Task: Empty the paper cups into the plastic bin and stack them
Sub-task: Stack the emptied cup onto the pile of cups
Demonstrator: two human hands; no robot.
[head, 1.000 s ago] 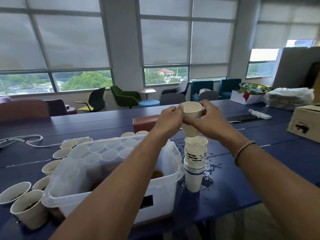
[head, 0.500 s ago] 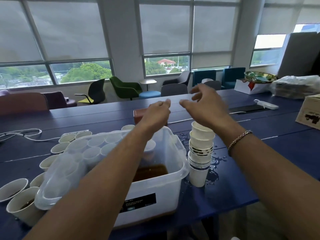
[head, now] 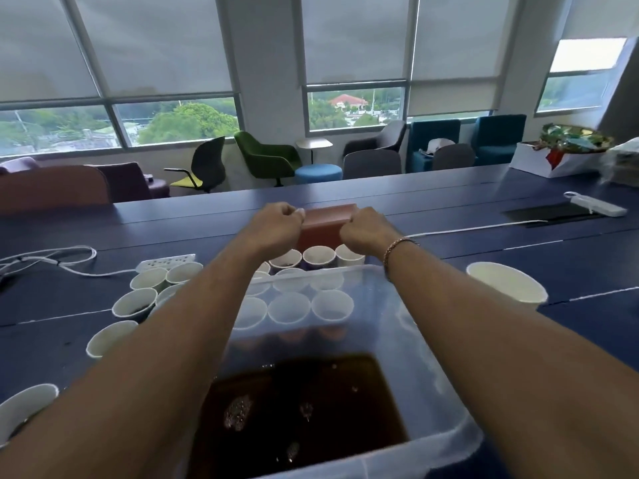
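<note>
A clear plastic bin (head: 408, 316) stands right in front of me with dark brown liquid (head: 301, 402) in its bottom. Both my arms stretch over it. My left hand (head: 276, 221) and my right hand (head: 363, 229) hover with fingers curled, nothing visible in either, just above a row of paper cups (head: 318, 257) beyond the bin's far wall. More white paper cups (head: 135, 302) stand left of the bin, some with dark liquid. The top cup of the stack (head: 506, 283) shows to the right of my right forearm; the lower part is hidden.
A brown box (head: 328, 224) sits just behind my hands. A white power strip (head: 169, 262) with its cable lies to the left, another power strip (head: 598, 207) far right. A white box with a basket (head: 553, 160) is at the back right. Chairs line the windows.
The cup I held in both hands went onto the stack and was let go. Both hands then moved forward over the bin to the cups behind it, fingers curling in.
</note>
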